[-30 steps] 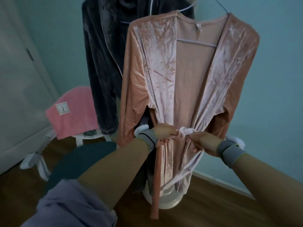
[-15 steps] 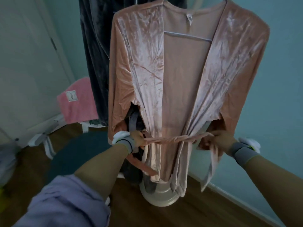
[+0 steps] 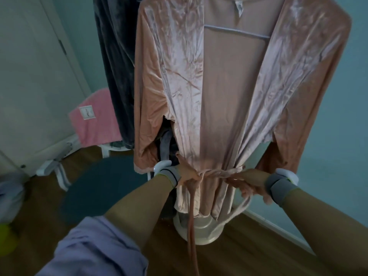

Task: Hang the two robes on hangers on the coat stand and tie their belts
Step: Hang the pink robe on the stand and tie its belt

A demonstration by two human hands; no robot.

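We find a pink crushed-velvet robe hanging open-fronted on a thin pale wire hanger, whose horizontal bar shows across the inner back of the garment. Behind it and to the left hangs a dark grey plush robe; how it is hung lies out of view. Both garments hang above the round cream base of the coat stand, which rests on the brown wooden floor.

The matching pink fabric belt runs across the waist of the pink robe and is twisted over itself just left of centre. The left hand has its grip curled round the belt at the twisted crossing, one tail dropping straight down from it past the base towards the floor. The right hand has its grip curled round the other end of the belt, which falls in a loose loop below the fingers. Both hands stand level at the waistline, apart, with the belt taut between them. Each wrist carries a grey band with a white device.

To the left we note a pink towel draped over a white frame, a dark teal round rug on the floor, and a white door.
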